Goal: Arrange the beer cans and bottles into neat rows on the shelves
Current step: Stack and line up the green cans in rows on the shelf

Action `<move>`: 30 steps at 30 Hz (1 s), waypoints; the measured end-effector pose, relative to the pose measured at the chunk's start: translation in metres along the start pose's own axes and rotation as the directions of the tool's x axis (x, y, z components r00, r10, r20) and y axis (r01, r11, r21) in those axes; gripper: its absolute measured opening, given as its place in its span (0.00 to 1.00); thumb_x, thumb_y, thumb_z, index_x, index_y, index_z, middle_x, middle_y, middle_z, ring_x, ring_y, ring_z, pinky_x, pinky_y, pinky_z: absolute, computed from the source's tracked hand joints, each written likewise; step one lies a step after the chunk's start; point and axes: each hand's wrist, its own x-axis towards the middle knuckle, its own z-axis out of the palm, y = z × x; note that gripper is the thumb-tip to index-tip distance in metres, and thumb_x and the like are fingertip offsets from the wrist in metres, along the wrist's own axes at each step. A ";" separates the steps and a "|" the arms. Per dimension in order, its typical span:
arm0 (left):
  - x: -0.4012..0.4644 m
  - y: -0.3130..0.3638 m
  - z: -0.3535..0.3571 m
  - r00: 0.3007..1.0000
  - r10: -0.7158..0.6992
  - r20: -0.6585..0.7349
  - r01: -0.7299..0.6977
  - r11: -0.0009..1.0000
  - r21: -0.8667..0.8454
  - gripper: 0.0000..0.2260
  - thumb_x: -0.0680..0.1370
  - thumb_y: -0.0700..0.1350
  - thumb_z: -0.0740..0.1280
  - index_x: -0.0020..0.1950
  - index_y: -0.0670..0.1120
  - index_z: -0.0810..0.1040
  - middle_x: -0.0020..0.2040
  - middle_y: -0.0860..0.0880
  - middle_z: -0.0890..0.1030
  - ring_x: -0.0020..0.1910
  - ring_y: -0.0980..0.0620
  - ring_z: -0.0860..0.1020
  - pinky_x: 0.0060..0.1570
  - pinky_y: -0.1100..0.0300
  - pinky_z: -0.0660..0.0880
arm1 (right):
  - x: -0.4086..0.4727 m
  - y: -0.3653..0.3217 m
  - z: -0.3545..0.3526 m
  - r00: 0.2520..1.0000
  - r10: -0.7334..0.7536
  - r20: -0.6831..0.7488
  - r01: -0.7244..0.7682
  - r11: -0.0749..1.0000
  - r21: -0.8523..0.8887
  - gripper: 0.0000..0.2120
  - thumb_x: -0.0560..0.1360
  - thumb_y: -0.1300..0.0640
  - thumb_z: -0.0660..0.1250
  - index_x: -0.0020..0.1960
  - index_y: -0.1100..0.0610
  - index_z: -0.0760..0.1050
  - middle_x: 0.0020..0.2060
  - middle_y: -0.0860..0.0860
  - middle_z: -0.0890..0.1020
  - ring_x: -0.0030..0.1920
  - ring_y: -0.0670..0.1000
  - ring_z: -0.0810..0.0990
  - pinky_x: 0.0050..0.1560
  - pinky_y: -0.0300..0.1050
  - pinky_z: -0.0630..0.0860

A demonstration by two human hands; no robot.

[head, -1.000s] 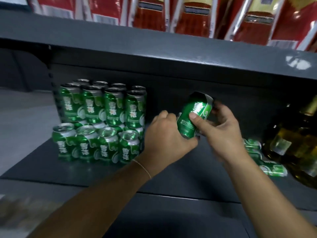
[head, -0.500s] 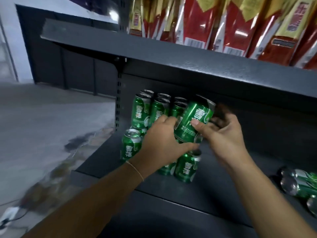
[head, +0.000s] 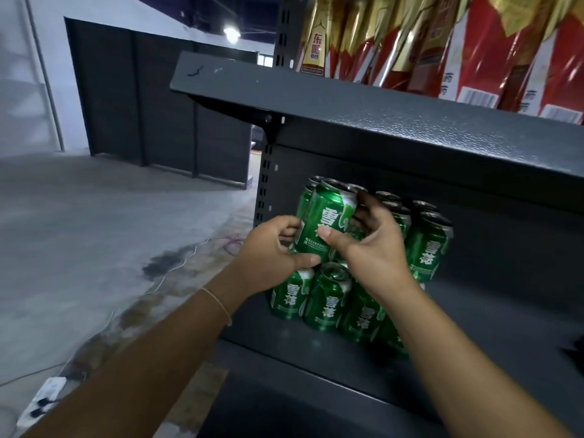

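Since half a second ago view has swung right and closer, and held green aluminium beer can [head: 325,222] has gone from over the middle of the stack to its upper left corner, beside the slotted dark shelf upright [head: 267,181]. Nearest: both forearms reach in from bottom, thin cord bracelet [head: 218,303] on left wrist. Left hand [head: 271,251] curls round can's lower left side, thumb under its base; right hand [head: 371,245] pinches same can, thumb on front label, fingers wrapped behind where they are partly hidden. So both hands closed on one can, neither free. Can is tilted, top leaning right, not yet seated. Below it stands front bottom row of green beer cans [head: 328,298] upright on dark grey metal shelf board [head: 316,346]; rightmost ones hidden behind right forearm. Behind and right, upper tier of green beer cans [head: 428,241] sits stacked on lower ones. Step in hand, as I judge: set held can on top tier at left end. To do it well: bring can upright first, line its base ring over the lid below, lower straight down, label facing front like neighbours; slide right fingers out without knocking adjacent cans; keep left hand steadying until it sits. Risk: off-centre base slips off lid and topples stack. Farther up: dark grey upper shelf [head: 395,121] overhangs, limited headroom, with red and gold foil packets [head: 442,42] on it. Beyond left: grey concrete floor [head: 110,216], white cable [head: 177,267], dark panel wall.
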 end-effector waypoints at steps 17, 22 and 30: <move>0.009 -0.048 0.000 0.998 -0.045 0.035 0.049 0.993 -0.109 0.24 0.70 0.36 0.76 0.63 0.46 0.74 0.52 0.54 0.83 0.49 0.57 0.82 0.50 0.60 0.80 | 0.000 0.026 0.032 1.000 0.015 0.007 -0.015 0.999 -0.045 0.38 0.68 0.64 0.78 0.74 0.55 0.67 0.60 0.46 0.76 0.53 0.30 0.73 0.43 0.23 0.73; 0.009 -0.048 0.003 0.999 -0.041 0.033 0.043 0.997 -0.069 0.24 0.71 0.39 0.76 0.64 0.49 0.73 0.53 0.56 0.81 0.49 0.63 0.81 0.47 0.69 0.77 | 0.002 0.032 0.033 1.000 0.018 -0.007 -0.018 0.997 -0.073 0.38 0.67 0.60 0.79 0.73 0.51 0.68 0.63 0.48 0.77 0.60 0.37 0.74 0.57 0.38 0.79; 0.004 -0.045 0.003 0.998 -0.051 0.043 0.054 0.997 -0.052 0.24 0.73 0.40 0.74 0.67 0.49 0.71 0.52 0.61 0.79 0.48 0.69 0.78 0.46 0.71 0.76 | -0.001 0.035 0.035 1.000 -0.006 0.009 0.007 0.996 -0.090 0.37 0.69 0.59 0.78 0.73 0.50 0.66 0.62 0.49 0.76 0.61 0.43 0.76 0.61 0.45 0.78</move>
